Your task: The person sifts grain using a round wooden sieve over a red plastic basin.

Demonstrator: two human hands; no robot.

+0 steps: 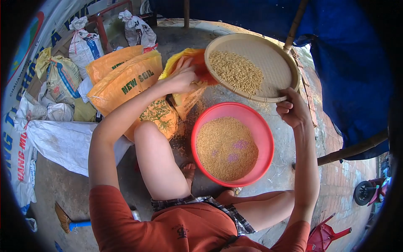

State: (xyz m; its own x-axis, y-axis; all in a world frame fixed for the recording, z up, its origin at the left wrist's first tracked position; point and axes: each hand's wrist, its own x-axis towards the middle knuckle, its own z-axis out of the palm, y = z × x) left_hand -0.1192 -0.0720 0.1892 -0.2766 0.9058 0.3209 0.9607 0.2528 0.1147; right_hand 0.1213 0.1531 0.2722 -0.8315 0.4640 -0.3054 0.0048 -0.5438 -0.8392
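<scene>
My right hand grips the near right rim of a round woven winnowing tray. The tray is raised and tilted down to the left, with a heap of unhusked grain toward its left side. My left hand holds the mouth of an open yellow-and-orange sack, its fingers partly hidden against the sack's edge. The tray's left rim overlaps the sack's mouth. Below the tray stands a red plastic basin with a wide layer of finer golden grain in it.
Orange sacks printed NEW SOIL stand at the left, with several tied white sacks behind. A white sack lies nearer. A blue tarp on poles hangs at the right. A brush with a blue handle lies lower left.
</scene>
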